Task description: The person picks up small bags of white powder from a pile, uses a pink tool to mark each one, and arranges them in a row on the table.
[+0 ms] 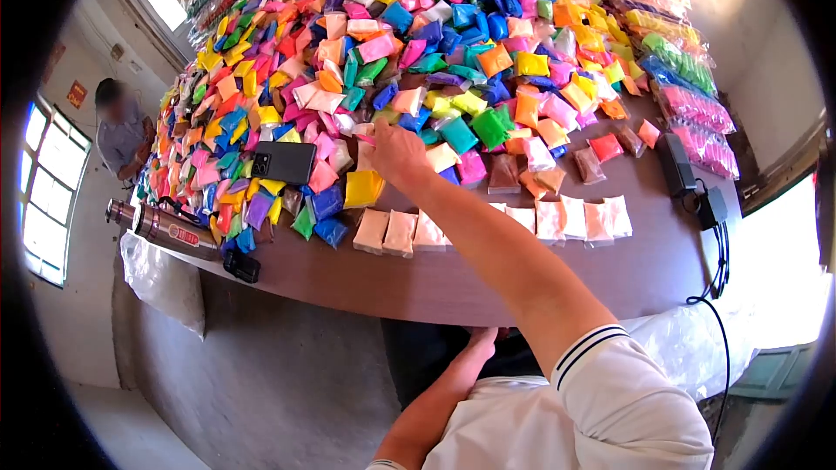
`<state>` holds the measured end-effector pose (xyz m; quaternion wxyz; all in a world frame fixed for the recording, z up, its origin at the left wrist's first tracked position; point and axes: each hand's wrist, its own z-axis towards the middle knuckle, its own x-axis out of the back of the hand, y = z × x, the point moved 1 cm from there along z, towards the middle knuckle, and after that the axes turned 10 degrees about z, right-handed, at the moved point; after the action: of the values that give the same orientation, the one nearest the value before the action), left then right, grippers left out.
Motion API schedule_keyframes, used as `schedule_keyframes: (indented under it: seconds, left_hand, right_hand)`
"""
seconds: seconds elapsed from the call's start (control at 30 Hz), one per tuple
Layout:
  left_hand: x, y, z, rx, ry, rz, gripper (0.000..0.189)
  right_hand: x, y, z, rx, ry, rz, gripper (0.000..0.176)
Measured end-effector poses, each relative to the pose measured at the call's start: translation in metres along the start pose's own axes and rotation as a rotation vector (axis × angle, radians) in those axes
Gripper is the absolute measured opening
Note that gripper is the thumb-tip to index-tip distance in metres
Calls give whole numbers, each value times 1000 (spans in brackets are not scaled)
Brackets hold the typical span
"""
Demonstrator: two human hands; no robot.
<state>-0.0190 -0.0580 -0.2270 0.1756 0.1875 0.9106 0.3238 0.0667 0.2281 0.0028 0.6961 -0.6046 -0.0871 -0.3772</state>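
My right hand (399, 155) reaches into the heap of small colourful packets (453, 35). Its fingers are closed at a pale pink packet (364, 133) among the others; the fingertips are small and partly covered. A yellow packet (363, 189) lies just below the hand. Under my right forearm runs a row of peach and pale pink packets (400, 232), laid side by side near the table's front. My left hand (482, 342) is low by my lap at the table edge, its fingers mostly hidden.
A black phone (284, 163) lies on the heap at left. Two metal flasks (174, 228) and a black object (241, 266) are at the left edge. A black adapter with cables (676, 165) sits at right, near stacked bags (692, 104). Another person (122, 135) is far left.
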Motion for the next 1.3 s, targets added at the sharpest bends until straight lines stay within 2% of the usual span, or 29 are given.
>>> schedule_keyframes:
  seconds: [0.27, 0.57, 0.77, 0.83, 0.97, 1.03, 1.07, 1.13, 1.2, 1.3]
  left_hand:
    - [3, -8, 6, -5, -6, -3, 22]
    - [-7, 14, -10, 1, 50, -37, 21]
    - [-4, 19, -15, -8, 65, -46, 20]
    - [-4, 22, -17, -11, 70, -51, 20]
    - [-6, 23, -21, -23, 83, -67, 20]
    - [-6, 23, -20, 13, 43, -35, 21]
    - [-8, 24, -20, 9, 41, -31, 21]
    - [-10, 30, -24, 31, 73, 70, 23]
    - [-9, 26, -23, 30, 75, 50, 22]
    - [-5, 23, -20, 17, 63, 22, 22]
  right_hand:
    - [-10, 13, 7, -52, 29, 91, 32]
    - [8, -7, -4, 16, -143, -51, 40]
    - [3, -2, 0, -16, -101, -13, 33]
    - [2, 0, 1, -107, -58, 63, 31]
    - [2, 8, -4, -39, -21, 145, 26]
    - [9, 5, -8, 1, -52, 124, 47]
    - [13, 2, -8, 3, -46, 123, 47]
    - [15, -2, -8, 8, -127, 57, 64]
    - [6, 3, 0, 10, -94, 42, 60]
    - [-6, 6, 14, -103, 67, 118, 60]
